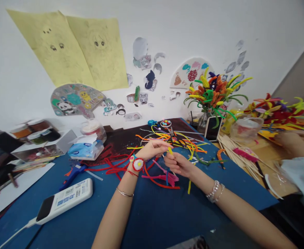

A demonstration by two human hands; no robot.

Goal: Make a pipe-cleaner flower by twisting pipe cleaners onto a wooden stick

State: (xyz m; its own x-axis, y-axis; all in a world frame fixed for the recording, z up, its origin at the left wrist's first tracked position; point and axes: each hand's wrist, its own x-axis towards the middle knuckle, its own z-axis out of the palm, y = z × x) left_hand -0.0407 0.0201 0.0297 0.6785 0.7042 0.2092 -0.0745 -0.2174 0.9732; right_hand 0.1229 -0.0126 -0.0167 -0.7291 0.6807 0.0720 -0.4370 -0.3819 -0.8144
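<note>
The yellow pipe cleaner (170, 150) sits between your hands, over the blue cutting mat (152, 221). Your right hand (175, 164) is curled nearly shut around it, while your left hand (152, 148) is half open, its fingers reaching to the pipe cleaner's upper end. Pink pipe cleaners (164, 176) lie at 6 o'clock, just below your hands, and red ones (113, 169) spread at 9. A tangle of yellow and orange pipe cleaners (178, 140) lies at 12. A blue glue gun (72, 176) rests at 8, beside a white corded remote (63, 199). A glass vase of pipe-cleaner flowers (214, 97) stands at 1. Another person's hand (294, 141) rests well apart at 3, beyond loose wooden sticks (235, 155).
</note>
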